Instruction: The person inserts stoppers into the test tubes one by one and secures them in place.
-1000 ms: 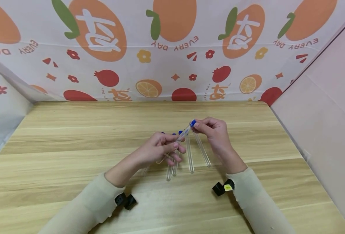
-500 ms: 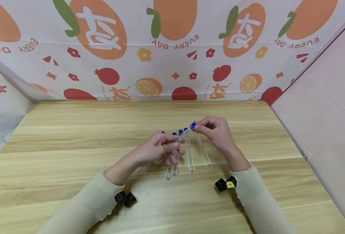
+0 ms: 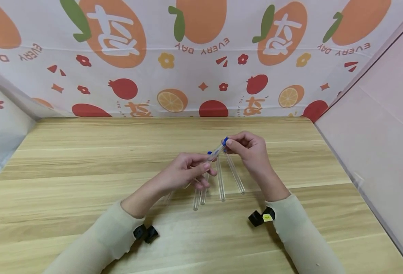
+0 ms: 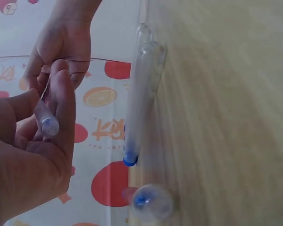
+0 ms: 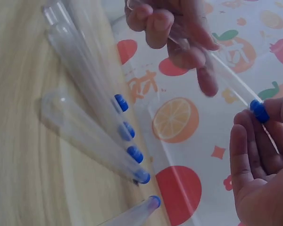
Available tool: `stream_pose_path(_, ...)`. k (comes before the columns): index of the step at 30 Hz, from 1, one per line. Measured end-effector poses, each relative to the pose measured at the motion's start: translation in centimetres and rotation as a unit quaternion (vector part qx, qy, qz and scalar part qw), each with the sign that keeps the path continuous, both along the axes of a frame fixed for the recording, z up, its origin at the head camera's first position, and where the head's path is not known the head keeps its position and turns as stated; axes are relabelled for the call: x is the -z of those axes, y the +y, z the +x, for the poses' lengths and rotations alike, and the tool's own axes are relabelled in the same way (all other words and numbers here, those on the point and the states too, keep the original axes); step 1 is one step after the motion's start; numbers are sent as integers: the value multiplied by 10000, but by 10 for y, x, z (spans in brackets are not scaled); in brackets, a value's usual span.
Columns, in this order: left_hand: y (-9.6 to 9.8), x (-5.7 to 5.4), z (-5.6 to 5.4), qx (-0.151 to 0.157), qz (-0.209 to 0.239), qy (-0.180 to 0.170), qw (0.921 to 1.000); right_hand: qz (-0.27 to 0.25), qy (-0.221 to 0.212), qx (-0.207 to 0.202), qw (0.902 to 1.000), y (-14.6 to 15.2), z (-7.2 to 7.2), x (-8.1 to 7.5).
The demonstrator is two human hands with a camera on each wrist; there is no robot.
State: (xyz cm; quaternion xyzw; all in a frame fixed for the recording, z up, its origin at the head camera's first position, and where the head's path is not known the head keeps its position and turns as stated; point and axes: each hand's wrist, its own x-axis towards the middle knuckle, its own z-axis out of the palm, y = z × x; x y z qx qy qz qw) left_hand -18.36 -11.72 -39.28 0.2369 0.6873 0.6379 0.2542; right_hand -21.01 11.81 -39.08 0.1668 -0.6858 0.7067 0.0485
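My left hand (image 3: 188, 171) holds a clear test tube (image 3: 216, 153) by its body, tilted above the table. At its raised end, my right hand (image 3: 251, 150) pinches the blue cap (image 5: 259, 111) between thumb and fingers. The cap sits at the tube's mouth in the right wrist view; how tightly it is seated I cannot tell. Beneath my hands lie several more capped test tubes, one of them (image 3: 235, 173) below the right hand and another (image 3: 221, 179) beside it. My left hand partly hides the others.
The wood-grain table (image 3: 85, 160) carries the loose tubes, blue caps toward the far side. Behind it hangs a fruit-printed cloth (image 3: 188, 76). A pale wall (image 3: 376, 133) stands along the right edge.
My right hand dips slightly, then rises again, with its fingers still on the cap. My left hand stays nearly where it was, holding the tube. The tubes on the table have not moved.
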Motion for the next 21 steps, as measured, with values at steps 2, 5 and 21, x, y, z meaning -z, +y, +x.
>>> stream_pose_path(2, -1, 0, -1, 113, 24, 31, 9999, -171, -84, 46, 9998, 0, 0, -2)
stream_pose_path(5, -3, 0, -3, 310, 61, 50, 9995, -451, -182, 11, 9988, 1, -1, -3)
stream_pose_path(21, -10, -7, -7, 261, -228, -67, 9994, 311, 181, 77, 9993, -6, -9, 0)
